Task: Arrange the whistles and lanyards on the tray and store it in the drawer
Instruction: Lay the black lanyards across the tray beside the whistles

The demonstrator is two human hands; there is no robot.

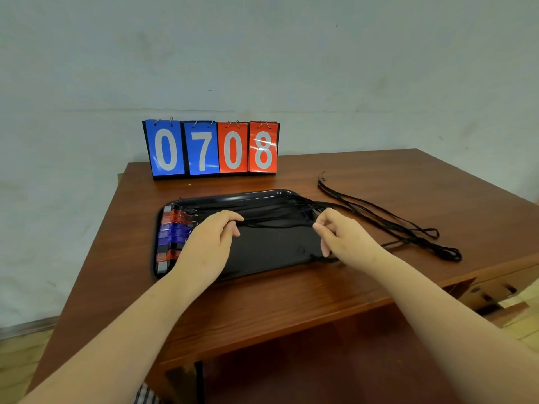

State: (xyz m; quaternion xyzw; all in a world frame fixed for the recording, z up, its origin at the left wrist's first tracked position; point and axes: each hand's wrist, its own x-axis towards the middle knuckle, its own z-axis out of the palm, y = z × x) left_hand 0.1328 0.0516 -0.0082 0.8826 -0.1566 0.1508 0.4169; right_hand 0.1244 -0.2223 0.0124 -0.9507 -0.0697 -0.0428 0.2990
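Two hands, left hand (210, 239) and right hand (341, 238), pinch thin black lanyards (271, 218) between curled fingers, above a glossy black rectangular tray (233, 196) holding translucent plastic whistles (173, 228) on a wooden counter (291, 301).

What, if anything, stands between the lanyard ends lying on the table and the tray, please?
Nothing visible does. The lanyards trail off the right rim of the tray onto bare table, and the tray's near half is free. The left hand and right hand pinch them above the tray.
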